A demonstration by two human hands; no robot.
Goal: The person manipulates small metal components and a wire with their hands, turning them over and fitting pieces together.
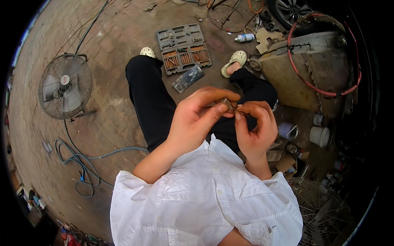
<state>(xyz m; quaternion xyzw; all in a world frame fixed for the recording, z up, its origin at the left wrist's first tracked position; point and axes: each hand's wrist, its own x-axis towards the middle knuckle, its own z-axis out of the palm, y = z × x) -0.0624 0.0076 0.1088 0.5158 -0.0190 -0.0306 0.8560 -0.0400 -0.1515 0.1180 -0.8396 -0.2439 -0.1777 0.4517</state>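
Small held piece (225,103), centre: grey-brown. Shirt (193,205), 6 o'clock: plain white. Trousers (143,90): solid black. Clogs (239,57), 11 and 1 o'clock: cream, dotted with dark holes. Tool case (179,37), 12 o'clock: grey; bits (172,60) in it copper-orange. Flat slab (187,79) below: dark blue-grey, pale blotches. Fan (64,80), between 9 and 10: grey, ringed wire pattern. Hose (119,150), 8 o'clock: blue. Looped hose (328,93), 2 o'clock: red. Spray can (244,37), 1 o'clock: white and blue. Floor (111,82): mottled brown.
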